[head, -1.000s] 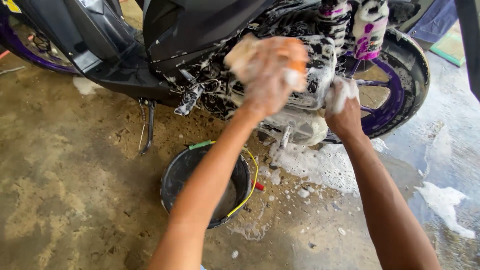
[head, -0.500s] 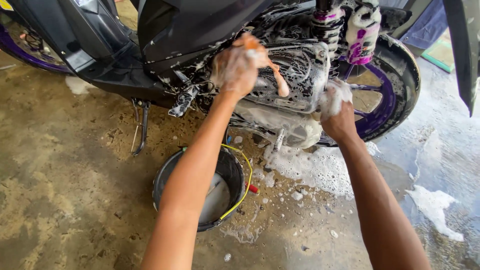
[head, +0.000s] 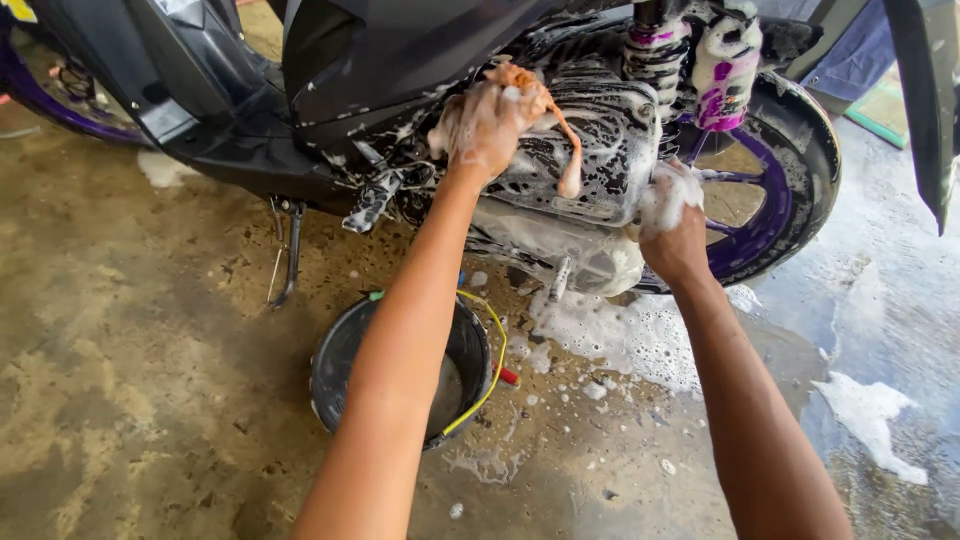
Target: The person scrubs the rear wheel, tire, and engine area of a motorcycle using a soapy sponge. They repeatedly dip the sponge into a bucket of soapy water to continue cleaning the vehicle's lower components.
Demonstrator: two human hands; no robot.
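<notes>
A black scooter (head: pixel 400 60) with a purple rear wheel (head: pixel 770 190) stands on wet concrete, its engine casing (head: pixel 600 130) covered in soap foam. My left hand (head: pixel 485 125) is shut on a soapy orange cloth (head: pixel 560 130) and presses it on the casing, one strip hanging down. My right hand (head: pixel 670 225) grips a foamy white sponge (head: pixel 662 192) against the casing's rear end, beside the wheel.
A black bucket (head: pixel 345 370) with a yellow-green handle sits on the floor under my left arm. The kickstand (head: pixel 288 250) is down at the left. Foam patches (head: pixel 620 335) lie below the engine and at the right (head: pixel 865 410). A purple-and-white shock absorber (head: pixel 725 65) is above the wheel.
My left hand has moved with the orange cloth from in front of the engine onto the casing. The right hand stays at the casing's rear with the sponge.
</notes>
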